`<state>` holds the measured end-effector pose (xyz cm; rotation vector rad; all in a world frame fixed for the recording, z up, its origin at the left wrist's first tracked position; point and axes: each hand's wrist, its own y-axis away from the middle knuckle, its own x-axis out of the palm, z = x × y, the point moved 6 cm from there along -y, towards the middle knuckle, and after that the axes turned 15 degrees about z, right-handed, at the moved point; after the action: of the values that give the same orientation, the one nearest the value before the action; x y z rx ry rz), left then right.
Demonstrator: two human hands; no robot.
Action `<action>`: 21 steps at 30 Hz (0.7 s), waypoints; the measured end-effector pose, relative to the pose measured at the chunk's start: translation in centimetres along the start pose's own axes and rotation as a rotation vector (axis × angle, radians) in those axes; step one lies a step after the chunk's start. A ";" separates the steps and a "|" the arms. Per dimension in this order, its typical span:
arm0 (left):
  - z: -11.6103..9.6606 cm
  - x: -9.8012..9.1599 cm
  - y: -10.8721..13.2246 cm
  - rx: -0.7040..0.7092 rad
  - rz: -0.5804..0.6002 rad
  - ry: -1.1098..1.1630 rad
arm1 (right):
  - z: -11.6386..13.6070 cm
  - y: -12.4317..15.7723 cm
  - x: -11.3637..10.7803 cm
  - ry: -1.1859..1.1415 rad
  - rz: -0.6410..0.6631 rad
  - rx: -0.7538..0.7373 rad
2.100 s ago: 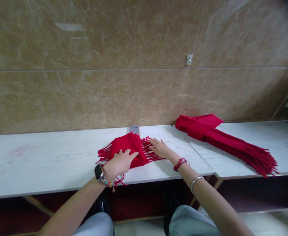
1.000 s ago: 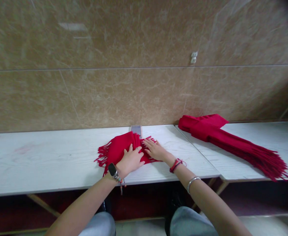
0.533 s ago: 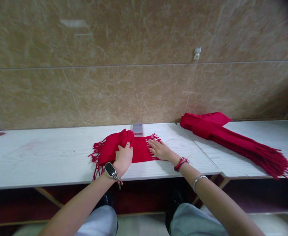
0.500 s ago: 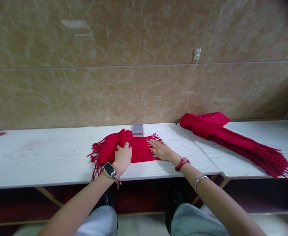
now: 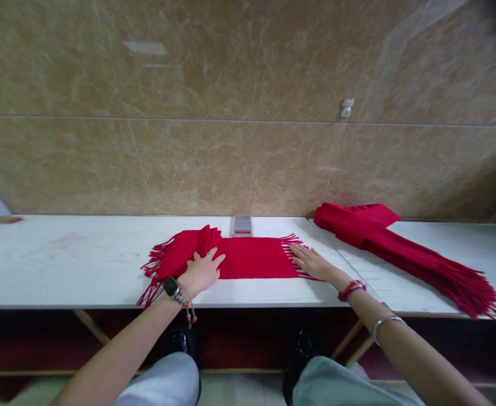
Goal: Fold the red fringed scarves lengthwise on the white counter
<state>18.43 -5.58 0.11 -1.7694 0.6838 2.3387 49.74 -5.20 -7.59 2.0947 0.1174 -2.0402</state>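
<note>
A red fringed scarf (image 5: 254, 257) lies across the white bench top in front of me. Its right stretch is flat and smooth, while the left part is bunched into folds with fringe hanging toward the front edge. My left hand (image 5: 200, 272) rests on the bunched folds, fingers spread, a watch on its wrist. At the right end, my right hand (image 5: 312, 263) lies flat over the fringe with its fingers stretched out. Behind the scarf, touching the wall side, is a small clear flat case (image 5: 242, 225) with grey and red inside.
Another red scarf (image 5: 400, 242), folded lengthwise, lies on the right with its fringe near the front edge. The white bench top (image 5: 62, 270) runs along a tan marbled wall (image 5: 231, 163). A small white fixture (image 5: 346, 107) sits on that wall. Open shelves are below.
My right hand has moved right along with the fringed end, and the flat stretch of scarf is longer. My left hand has shifted slightly left with the folds. The view has tilted a little.
</note>
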 end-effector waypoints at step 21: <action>1.7 0.2 -8.0 -0.207 -0.062 0.234 | 6.0 -6.3 -1.8 0.035 -0.053 0.052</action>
<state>19.80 2.17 -1.91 -2.1439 0.4182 2.2546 42.54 -0.12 -6.54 2.1810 0.1280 -2.0584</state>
